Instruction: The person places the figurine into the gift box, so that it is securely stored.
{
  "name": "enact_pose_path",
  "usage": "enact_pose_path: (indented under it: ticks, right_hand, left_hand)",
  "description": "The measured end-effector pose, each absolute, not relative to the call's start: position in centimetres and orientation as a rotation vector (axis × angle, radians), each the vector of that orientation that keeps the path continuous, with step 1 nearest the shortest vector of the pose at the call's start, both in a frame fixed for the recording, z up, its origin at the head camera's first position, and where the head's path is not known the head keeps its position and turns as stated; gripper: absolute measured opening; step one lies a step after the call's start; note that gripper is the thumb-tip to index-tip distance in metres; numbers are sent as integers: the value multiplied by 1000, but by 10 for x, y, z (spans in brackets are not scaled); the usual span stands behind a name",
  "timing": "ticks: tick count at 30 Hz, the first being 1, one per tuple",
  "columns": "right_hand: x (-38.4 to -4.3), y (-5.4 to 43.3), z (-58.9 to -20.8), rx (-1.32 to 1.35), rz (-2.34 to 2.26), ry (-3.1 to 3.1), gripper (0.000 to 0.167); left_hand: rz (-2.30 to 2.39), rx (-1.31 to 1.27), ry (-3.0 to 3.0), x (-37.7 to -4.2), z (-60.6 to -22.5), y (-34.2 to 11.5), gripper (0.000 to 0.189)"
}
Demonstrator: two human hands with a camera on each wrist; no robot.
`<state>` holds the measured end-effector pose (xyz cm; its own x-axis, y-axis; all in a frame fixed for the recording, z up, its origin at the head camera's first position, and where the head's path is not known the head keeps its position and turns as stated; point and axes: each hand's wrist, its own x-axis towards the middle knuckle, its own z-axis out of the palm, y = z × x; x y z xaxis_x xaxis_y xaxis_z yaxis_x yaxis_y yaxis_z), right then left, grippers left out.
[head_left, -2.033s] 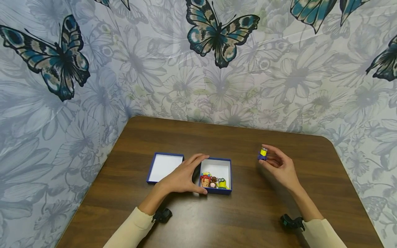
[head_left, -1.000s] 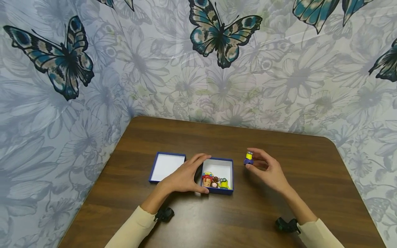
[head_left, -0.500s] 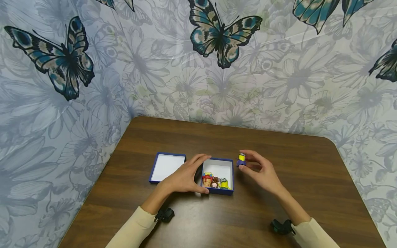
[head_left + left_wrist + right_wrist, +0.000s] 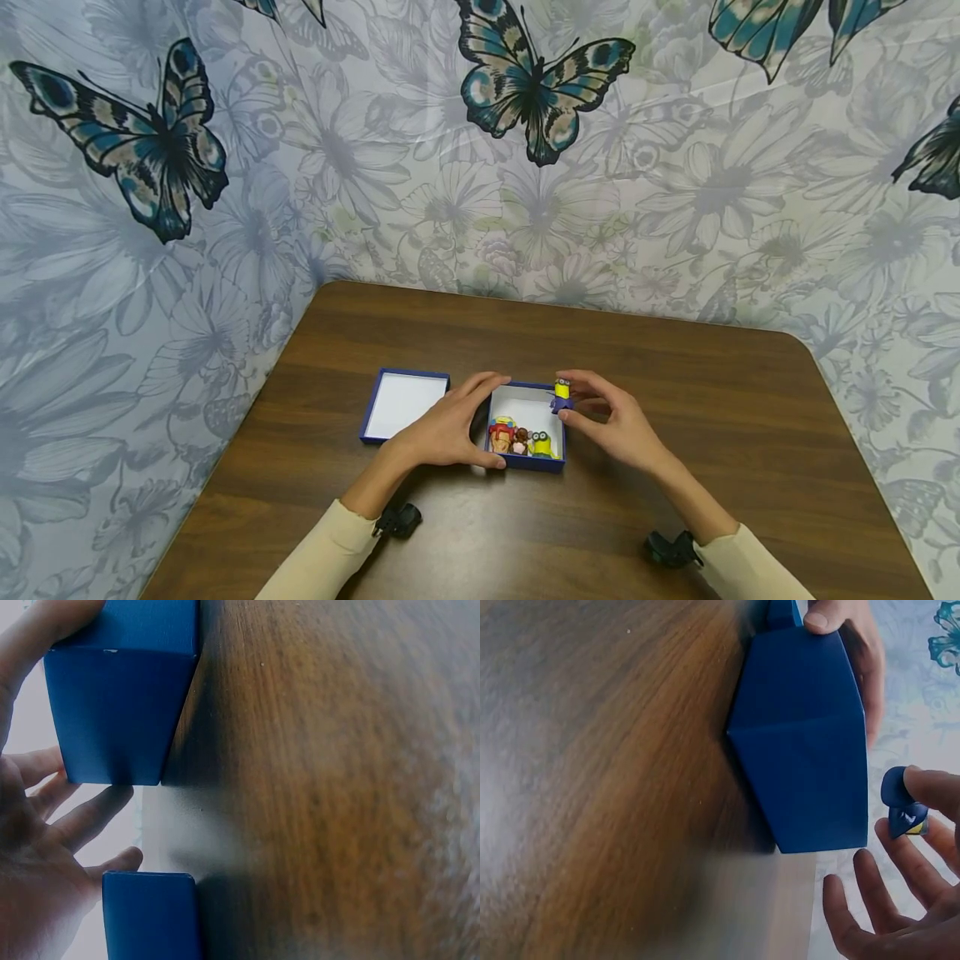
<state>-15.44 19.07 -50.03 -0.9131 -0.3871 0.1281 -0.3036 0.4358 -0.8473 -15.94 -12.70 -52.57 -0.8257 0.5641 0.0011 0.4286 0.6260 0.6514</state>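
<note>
My left hand (image 4: pixel 446 427) holds a blue box (image 4: pixel 534 463) with a white inside, thumb at its front wall and fingers at the back edge. Small toy figures lie along the box's near side: one in red and tan (image 4: pixel 501 437), a brown-haired one (image 4: pixel 520 440), and a yellow-green one with goggles (image 4: pixel 541 444). Between thumb and fingers, my right hand (image 4: pixel 617 427) pinches a yellow minion figure (image 4: pixel 562 396) with a purple-blue lower part, at the box's right edge. In the right wrist view the minion figure (image 4: pixel 904 799) is just off the blue wall.
The box's blue-rimmed lid (image 4: pixel 405 406), white inside up, lies left of the box, partly behind my left hand. All stand on a brown wooden table (image 4: pixel 675 358). A wall cloth with butterflies (image 4: pixel 536 79) hangs behind the table.
My right hand has carried the minion figure leftward and a little nearer to me, from the table's right side to the box's right edge. My left hand stays on the box.
</note>
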Motion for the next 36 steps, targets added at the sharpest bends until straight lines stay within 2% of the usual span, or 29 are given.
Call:
enact_pose_path:
  ticks: [24, 36]
  right_hand:
    - [-155, 166, -501, -546, -1348, 2619, 53]
    - [-160, 156, -503, -622, -1235, 2626, 53]
  left_hand:
    - [960, 789, 2643, -160, -523, -128, 123]
    - [979, 807, 2628, -159, -526, -127, 122]
